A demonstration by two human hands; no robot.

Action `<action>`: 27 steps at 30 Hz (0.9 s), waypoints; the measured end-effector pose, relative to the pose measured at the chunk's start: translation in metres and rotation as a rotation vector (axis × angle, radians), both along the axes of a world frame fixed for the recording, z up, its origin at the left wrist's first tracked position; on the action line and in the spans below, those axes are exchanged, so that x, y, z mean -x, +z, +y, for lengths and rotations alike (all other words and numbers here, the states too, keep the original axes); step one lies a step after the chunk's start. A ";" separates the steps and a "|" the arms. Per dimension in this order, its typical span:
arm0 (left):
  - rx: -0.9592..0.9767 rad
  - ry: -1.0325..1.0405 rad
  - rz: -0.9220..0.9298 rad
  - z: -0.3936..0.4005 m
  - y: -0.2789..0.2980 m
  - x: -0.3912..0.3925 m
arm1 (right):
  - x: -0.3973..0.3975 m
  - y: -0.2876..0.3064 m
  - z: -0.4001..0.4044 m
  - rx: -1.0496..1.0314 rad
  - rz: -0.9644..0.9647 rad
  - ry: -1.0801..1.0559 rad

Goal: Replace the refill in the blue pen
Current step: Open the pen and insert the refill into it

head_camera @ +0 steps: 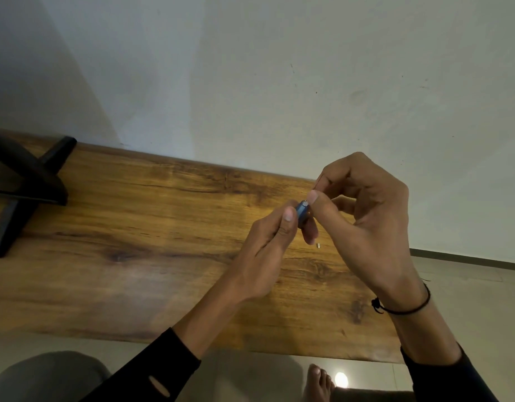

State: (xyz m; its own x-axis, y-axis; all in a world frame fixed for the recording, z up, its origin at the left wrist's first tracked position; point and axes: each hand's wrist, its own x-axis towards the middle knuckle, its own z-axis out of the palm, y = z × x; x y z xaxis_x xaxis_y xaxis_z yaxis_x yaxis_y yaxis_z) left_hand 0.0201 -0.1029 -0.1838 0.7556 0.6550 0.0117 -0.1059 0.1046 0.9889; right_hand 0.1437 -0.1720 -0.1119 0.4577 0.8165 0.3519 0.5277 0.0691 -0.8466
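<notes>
Centrally, blue pen (302, 213) held above wooden table (152, 227), left hand (268, 245) fingers clamped on barrel, right hand (363, 216) thumb and forefinger pinched at its white tip, small white piece (318, 244) on table below.

Blue pen (303, 213), end-on, above the wooden table (163, 227).

Wooden tabletop (152, 227) with dark knots and streaked grain, set against a pale wall (279, 68) bearing faint scuffs. Black stand (27, 184) — crossed legs — rests at the tabletop's left end. Glossy tiled floor (468, 300) lies below, reflecting a light spot (341, 379).
</notes>
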 end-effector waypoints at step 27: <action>-0.061 0.036 -0.107 0.015 -0.014 0.000 | -0.056 -0.119 -0.023 0.843 -0.593 -0.005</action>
